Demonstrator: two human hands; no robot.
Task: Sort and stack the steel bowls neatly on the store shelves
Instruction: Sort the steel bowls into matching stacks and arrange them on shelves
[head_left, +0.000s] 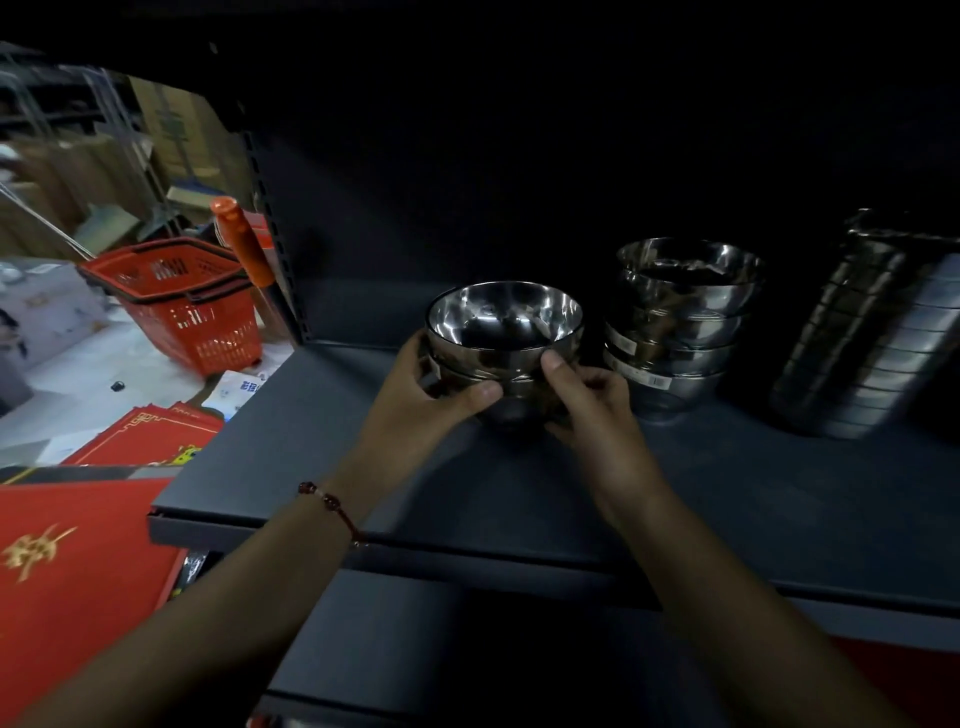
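Bowls nested in a short stack (503, 340) sit mid-shelf (727, 499), gripped by the left hand (436, 387) and right hand (587, 397) from either side. Just right stands a taller bowl stack (680, 322); far left, nested red baskets (182, 301).

Three stacks are carried by the dark shelf (727, 493): a short stack of steel bowls (505, 343) at the middle, a taller bowl stack (680, 322) just beside it, and a blurred leaning stack (862, 343) further right.

Dim, shadowed shelf (727, 499); brighter at left; blurred, warped edges
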